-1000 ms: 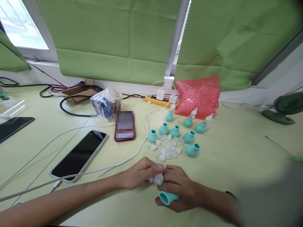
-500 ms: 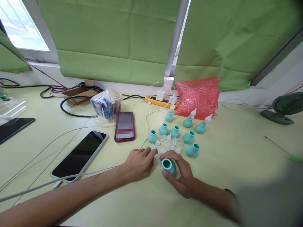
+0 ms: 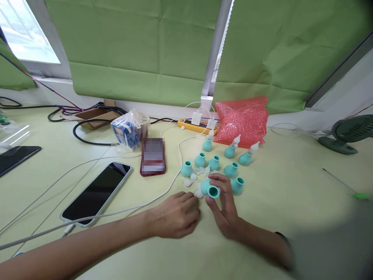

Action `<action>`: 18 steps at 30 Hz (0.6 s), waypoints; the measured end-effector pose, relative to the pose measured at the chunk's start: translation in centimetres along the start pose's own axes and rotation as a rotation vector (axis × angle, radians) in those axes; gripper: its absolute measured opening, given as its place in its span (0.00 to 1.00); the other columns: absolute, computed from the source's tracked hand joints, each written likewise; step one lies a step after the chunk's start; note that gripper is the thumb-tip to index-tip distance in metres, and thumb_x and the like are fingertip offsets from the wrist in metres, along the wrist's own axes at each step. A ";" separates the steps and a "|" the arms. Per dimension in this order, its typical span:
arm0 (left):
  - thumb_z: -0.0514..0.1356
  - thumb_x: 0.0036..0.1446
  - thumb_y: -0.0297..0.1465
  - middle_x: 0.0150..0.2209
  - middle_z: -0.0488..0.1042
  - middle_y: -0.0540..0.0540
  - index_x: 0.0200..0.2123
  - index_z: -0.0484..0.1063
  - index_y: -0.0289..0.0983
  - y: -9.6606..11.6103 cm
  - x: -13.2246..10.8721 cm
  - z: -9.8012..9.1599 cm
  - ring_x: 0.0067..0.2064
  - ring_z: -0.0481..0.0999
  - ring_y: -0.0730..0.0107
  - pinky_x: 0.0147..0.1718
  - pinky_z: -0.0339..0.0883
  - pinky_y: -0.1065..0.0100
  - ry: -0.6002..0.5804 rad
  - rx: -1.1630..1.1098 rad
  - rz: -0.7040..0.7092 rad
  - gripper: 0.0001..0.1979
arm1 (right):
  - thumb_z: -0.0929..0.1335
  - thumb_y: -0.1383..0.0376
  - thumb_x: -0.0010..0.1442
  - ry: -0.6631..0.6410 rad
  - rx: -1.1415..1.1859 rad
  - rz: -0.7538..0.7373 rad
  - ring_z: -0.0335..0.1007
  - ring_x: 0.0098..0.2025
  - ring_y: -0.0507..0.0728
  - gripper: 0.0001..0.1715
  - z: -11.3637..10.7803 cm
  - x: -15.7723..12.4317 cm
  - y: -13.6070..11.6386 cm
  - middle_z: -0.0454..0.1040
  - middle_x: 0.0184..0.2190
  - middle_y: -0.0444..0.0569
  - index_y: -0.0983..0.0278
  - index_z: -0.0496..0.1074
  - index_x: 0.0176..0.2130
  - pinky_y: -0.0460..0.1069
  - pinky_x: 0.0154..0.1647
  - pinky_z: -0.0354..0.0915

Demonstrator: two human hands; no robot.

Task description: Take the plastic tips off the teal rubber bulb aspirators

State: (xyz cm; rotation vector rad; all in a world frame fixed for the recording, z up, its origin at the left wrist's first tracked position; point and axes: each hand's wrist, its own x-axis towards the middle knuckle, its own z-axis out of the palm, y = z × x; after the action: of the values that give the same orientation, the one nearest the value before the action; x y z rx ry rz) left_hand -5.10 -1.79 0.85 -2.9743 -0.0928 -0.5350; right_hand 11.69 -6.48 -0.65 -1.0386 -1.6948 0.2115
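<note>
My right hand (image 3: 225, 210) grips a teal bulb (image 3: 206, 186) between thumb and fingers, its open mouth tilted toward me. Beside it, my left hand (image 3: 177, 214) is closed over the table, knuckles up; whatever it may hold is hidden. Several open teal bulbs (image 3: 186, 169) stand just beyond both hands. Small clear and white pieces (image 3: 188, 182) lie among them, some close to my left fingers. Farther back, three teal bulbs with white pointed tips (image 3: 230, 151) rest at a slant.
A red bubble-wrap bag (image 3: 241, 122) and a yellow power strip (image 3: 190, 125) are at the back. Left of my hands lie a red-cased phone (image 3: 153, 157) and a larger phone (image 3: 97, 192) with a white cable. A green-handled screwdriver (image 3: 360, 195) lies right.
My left hand has moved slightly toward me and right, its fingers now curled in. My right hand has lifted its bulb up and away, tipping the mouth toward me.
</note>
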 end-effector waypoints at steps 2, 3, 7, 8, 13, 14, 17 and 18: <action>0.49 0.55 0.26 0.32 0.65 0.41 0.30 0.65 0.33 -0.3 0.0 0.3 0.38 0.64 0.63 0.36 0.64 0.64 -0.048 -0.058 -0.085 0.06 | 0.61 0.71 0.55 -0.024 -0.117 -0.031 0.54 0.51 0.60 0.18 0.0 0.4 0.3 0.54 0.47 0.52 0.59 0.58 0.46 0.59 0.48 0.56; 0.50 0.54 0.24 0.34 0.65 0.40 0.31 0.65 0.32 -0.3 0.0 0.4 0.40 0.63 0.62 0.38 0.63 0.64 -0.049 -0.073 -0.098 0.05 | 0.61 0.71 0.55 -0.040 -0.168 -0.049 0.54 0.51 0.60 0.18 0.0 0.6 0.5 0.54 0.47 0.52 0.58 0.59 0.45 0.59 0.48 0.56; 0.50 0.50 0.20 0.39 0.62 0.39 0.34 0.62 0.33 -0.1 0.1 0.3 0.41 0.61 0.60 0.39 0.61 0.60 -0.026 -0.023 -0.207 0.07 | 0.59 0.74 0.55 -0.061 -0.269 -0.084 0.56 0.51 0.59 0.17 0.1 1.5 1.5 0.59 0.48 0.52 0.59 0.61 0.44 0.59 0.49 0.56; 0.50 0.51 0.21 0.38 0.62 0.39 0.33 0.62 0.33 0.0 0.1 0.2 0.39 0.61 0.61 0.38 0.61 0.59 -0.024 0.015 -0.254 0.05 | 0.58 0.75 0.55 -0.067 -0.288 -0.087 0.56 0.51 0.59 0.17 0.1 1.6 1.7 0.59 0.48 0.53 0.59 0.61 0.43 0.59 0.49 0.55; 0.49 0.53 0.34 0.30 0.63 0.43 0.28 0.61 0.34 0.0 0.1 0.1 0.31 0.64 0.62 0.27 0.62 0.62 -0.053 0.131 -0.357 0.08 | 0.60 0.74 0.53 -0.106 -0.386 -0.125 0.57 0.51 0.60 0.12 0.2 1.7 2.1 0.60 0.47 0.54 0.62 0.64 0.37 0.60 0.49 0.55; 0.49 0.53 0.34 0.28 0.64 0.44 0.27 0.61 0.35 -0.1 0.0 0.2 0.28 0.65 0.64 0.24 0.61 0.64 -0.054 0.153 -0.362 0.09 | 0.62 0.73 0.52 -0.101 -0.402 -0.117 0.57 0.49 0.61 0.11 0.2 1.6 2.1 0.60 0.46 0.54 0.62 0.65 0.36 0.60 0.48 0.56; 0.48 0.53 0.32 0.23 0.63 0.48 0.27 0.61 0.35 -0.4 -0.2 0.8 0.21 0.64 0.69 0.18 0.57 0.69 -0.052 0.211 -0.383 0.07 | 0.63 0.72 0.51 -0.082 -0.458 -0.077 0.60 0.45 0.60 0.07 0.1 1.6 2.0 0.61 0.41 0.53 0.62 0.66 0.32 0.57 0.43 0.59; 0.47 0.54 0.31 0.23 0.63 0.49 0.27 0.61 0.35 -0.5 -0.3 1.0 0.20 0.64 0.71 0.17 0.56 0.70 -0.047 0.217 -0.382 0.07 | 0.63 0.73 0.51 -0.072 -0.471 -0.071 0.60 0.44 0.60 0.06 0.1 1.6 2.0 0.61 0.40 0.52 0.62 0.66 0.30 0.57 0.41 0.60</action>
State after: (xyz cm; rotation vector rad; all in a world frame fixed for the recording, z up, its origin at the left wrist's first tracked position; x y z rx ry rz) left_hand -5.06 -1.14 -0.17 -2.7623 -0.6865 -0.4575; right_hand 12.58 -4.10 -0.79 -1.3205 -1.8913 -0.2108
